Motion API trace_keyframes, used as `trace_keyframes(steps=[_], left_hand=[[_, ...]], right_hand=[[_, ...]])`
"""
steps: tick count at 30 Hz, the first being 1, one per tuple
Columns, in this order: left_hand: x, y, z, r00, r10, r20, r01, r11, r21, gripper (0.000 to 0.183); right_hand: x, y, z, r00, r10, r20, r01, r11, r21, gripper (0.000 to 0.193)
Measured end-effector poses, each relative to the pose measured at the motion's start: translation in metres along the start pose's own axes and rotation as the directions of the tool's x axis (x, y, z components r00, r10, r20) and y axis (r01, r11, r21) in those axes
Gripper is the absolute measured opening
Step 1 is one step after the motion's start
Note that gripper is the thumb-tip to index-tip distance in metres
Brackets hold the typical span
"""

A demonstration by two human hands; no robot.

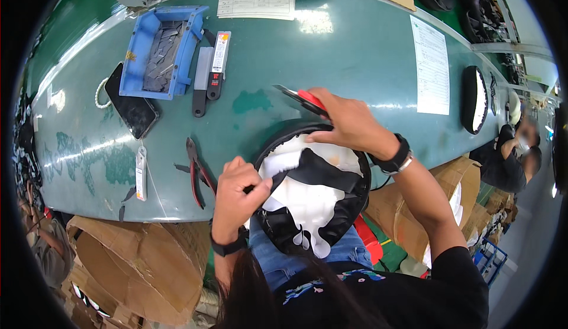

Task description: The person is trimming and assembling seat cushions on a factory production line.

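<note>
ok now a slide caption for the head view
Left hand pinching black material on a round black-and-white piece, while the right hand holds a red-and-black bladed tool.

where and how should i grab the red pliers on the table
Probably by the red handles, from the near side: the pliers lie with their metal head pointing away and the handles spread toward the green table's near edge.

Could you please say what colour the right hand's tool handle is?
The tool handle is red and black, shown in head view.
</note>
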State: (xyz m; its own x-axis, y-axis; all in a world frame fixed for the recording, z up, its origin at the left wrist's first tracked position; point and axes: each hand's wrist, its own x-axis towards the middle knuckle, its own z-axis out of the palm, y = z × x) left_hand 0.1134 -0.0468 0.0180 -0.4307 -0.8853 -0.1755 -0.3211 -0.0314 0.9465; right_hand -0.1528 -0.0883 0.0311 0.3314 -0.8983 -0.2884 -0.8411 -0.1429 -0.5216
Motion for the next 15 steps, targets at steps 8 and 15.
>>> trace_keyframes(steps=[8, 15], left_hand=[[0.002, 0.058, 0.041, 0.973, 0.229, -0.023, -0.178, 0.81, 0.558, 0.035], [0.032, 0.049, 0.133, 0.91, 0.309, 0.277, -0.411, 0.757, 0.507, 0.033]], right_hand=[[-0.064, 0.016, -0.003, 0.964, 0.266, 0.004, -0.258, 0.928, 0.268, 0.075], [-0.129, 0.01, 0.0, 0.905, 0.322, -0.278, -0.238, 0.925, 0.297, 0.046]])
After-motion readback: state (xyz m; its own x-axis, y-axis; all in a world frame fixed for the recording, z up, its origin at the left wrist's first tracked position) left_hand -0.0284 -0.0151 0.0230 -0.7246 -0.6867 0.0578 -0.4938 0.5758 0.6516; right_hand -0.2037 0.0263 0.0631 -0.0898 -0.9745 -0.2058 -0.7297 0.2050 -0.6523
